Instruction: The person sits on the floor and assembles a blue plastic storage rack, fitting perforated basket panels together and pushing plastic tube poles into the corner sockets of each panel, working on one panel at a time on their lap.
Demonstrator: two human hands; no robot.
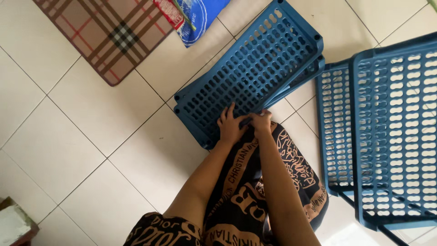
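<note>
While a plaid mat lies nearby, both hands grip the blue perforated shelf.

Floor: pale square tiles with dark grout lines running diagonally across the view. Lying flat on it, far centre, stacked blue perforated plastic shelf panels; at right, a blue perforated rack standing on the tiles. Far left, a brown plaid mat, a blue and red bag just beside it; near left corner, part of a small box.
</note>
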